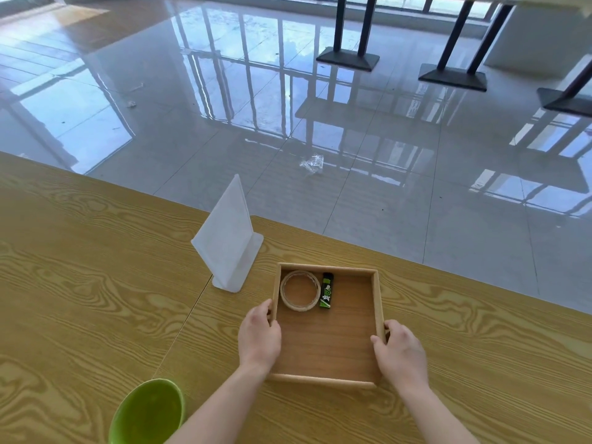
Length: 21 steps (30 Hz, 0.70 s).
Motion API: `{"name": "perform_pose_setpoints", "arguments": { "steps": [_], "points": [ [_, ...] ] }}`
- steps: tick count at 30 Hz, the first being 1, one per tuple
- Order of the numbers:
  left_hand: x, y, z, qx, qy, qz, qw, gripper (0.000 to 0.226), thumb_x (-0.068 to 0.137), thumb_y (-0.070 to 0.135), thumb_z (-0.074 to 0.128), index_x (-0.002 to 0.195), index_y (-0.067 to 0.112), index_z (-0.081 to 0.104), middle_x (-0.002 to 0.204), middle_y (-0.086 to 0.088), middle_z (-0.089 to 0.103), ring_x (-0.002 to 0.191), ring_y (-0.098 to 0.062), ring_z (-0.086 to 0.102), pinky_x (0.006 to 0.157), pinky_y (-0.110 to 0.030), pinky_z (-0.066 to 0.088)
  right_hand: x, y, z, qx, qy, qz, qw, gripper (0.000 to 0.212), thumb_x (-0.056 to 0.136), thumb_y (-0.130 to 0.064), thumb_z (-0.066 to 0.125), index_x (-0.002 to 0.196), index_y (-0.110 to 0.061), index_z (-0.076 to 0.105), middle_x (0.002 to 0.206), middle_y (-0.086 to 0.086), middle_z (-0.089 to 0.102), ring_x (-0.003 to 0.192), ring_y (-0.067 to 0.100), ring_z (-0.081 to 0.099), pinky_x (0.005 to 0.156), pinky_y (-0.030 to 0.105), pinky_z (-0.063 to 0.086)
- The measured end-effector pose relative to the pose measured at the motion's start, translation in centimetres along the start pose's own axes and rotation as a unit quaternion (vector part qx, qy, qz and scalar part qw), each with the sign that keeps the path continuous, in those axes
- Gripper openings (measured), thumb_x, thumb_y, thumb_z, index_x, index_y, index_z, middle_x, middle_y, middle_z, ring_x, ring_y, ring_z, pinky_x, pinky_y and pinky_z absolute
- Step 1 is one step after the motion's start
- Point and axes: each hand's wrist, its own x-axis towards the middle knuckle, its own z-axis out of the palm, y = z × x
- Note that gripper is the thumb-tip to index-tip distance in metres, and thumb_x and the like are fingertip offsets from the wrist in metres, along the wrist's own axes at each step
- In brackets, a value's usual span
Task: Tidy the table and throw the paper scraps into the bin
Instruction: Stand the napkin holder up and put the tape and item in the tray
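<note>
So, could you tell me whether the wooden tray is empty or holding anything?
Not empty: the wooden tray holds a tape roll and a small green-and-black object, side by side in its far left corner.

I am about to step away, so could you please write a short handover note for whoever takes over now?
Left hand grips the tray by its left wall, right hand by its right wall.
Tape roll and lighter lie in the tray's far left corner; a white sign stand is beyond it; the green bin is by the left forearm.
Done: no paper scraps show on the table.
Left: probably set the tray in place; a crumpled wrapper lies on the floor.
</note>
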Motion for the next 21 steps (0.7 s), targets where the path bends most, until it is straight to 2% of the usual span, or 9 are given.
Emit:
{"name": "perform_pose_setpoints", "arguments": {
  "steps": [2, 5, 7, 15, 21],
  "points": [
    [0.9, 0.3, -0.5, -0.007, 0.002, -0.001, 1.0, 0.048, 0.092, 0.009, 0.057, 0.14, 0.014, 0.052, 0.126, -0.002, 0.064, 0.116, -0.019, 0.059, 0.102, -0.033, 0.045, -0.3, -0.4, 0.4, 0.018, -0.001, 0.003, 1.0, 0.026, 0.095, -0.032, 0.059, 0.111, -0.012, 0.063, 0.085, -0.006, 0.057, 0.08, 0.016, 0.055, 0.073, 0.035, 0.049],
    [1.7, 0.1, -1.1, -0.023, 0.01, -0.014, 1.0, 0.049, 0.091, 0.013, 0.059, 0.14, 0.011, 0.051, 0.131, -0.004, 0.062, 0.122, -0.02, 0.056, 0.105, -0.035, 0.043, 0.1, -1.4, 0.8, 0.045, 0.003, 0.023, 0.999, 0.027, 0.096, -0.032, 0.058, 0.113, -0.011, 0.063, 0.085, -0.005, 0.056, 0.081, 0.017, 0.051, 0.072, 0.033, 0.044],
    [1.5, -0.8, -1.5, -0.014, 0.019, -0.031, 0.999, 0.051, 0.091, 0.015, 0.059, 0.14, 0.011, 0.051, 0.13, -0.004, 0.062, 0.121, -0.02, 0.057, 0.104, -0.037, 0.045, 0.5, -2.1, 1.0, 0.054, 0.002, 0.029, 0.998, 0.027, 0.096, -0.031, 0.058, 0.112, -0.011, 0.063, 0.085, -0.004, 0.057, 0.081, 0.018, 0.051, 0.072, 0.033, 0.044],
    [1.9, -3.4, -2.5, 0.002, 0.064, -0.038, 0.997, 0.036, 0.093, 0.012, 0.059, 0.129, 0.013, 0.062, 0.121, -0.004, 0.067, 0.113, -0.021, 0.06, 0.093, -0.028, 0.043, 2.3, -5.1, 2.1, 0.055, 0.009, 0.035, 0.998, 0.027, 0.096, -0.031, 0.057, 0.111, -0.01, 0.064, 0.086, -0.001, 0.061, 0.081, 0.02, 0.053, 0.07, 0.032, 0.042],
    [3.3, -3.1, -2.9, -0.001, 0.056, -0.043, 0.997, 0.035, 0.093, 0.012, 0.058, 0.128, 0.012, 0.063, 0.122, -0.004, 0.068, 0.115, -0.021, 0.06, 0.099, -0.033, 0.047, 3.2, -6.0, 2.1, 0.051, 0.012, 0.049, 0.997, 0.029, 0.096, -0.032, 0.059, 0.115, -0.011, 0.064, 0.088, -0.003, 0.058, 0.083, 0.019, 0.052, 0.07, 0.032, 0.042]
  ]
}}
